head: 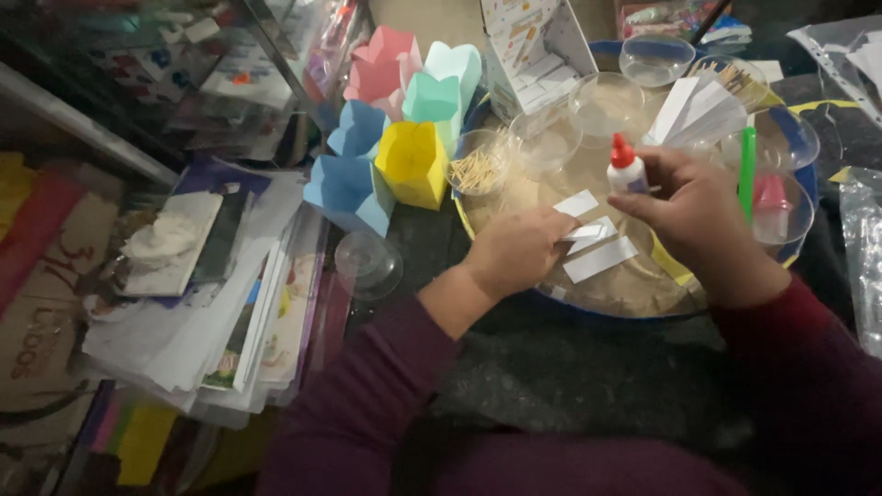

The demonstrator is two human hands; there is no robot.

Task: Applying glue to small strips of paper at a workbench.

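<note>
Two hands of mine are at work over the round tray (514, 197) in the right half of the frame, both in dark red sleeves. My right hand (703, 216) has its grip closed around a small white glue bottle (628, 170) with a red cap, held upright just above the tray's sandy-coloured floor. My left hand (514, 248) lies lower and to the left, its fingertips (560, 225) pinched narrowly on one of the white paper strips (599, 259) that lie side by side in the middle of the tray, just below the bottle. More folded white paper (703, 110) fans out at the upper right of the tray, beside a green stick (747, 170) standing nearly upright. Several clear plastic cups (606, 101) sit along the tray's upper rim, and one near its left edge holds toothpicks (478, 170). Left of the tray, folded paper boxes (413, 161) in yellow, blue, mint and pink cluster together toward the upper middle of the frame. Another clear cup (367, 264) rests on the dark bench (570, 367) near my left wrist. A loose heap of papers (211, 312) fills the left side of the frame.
</note>
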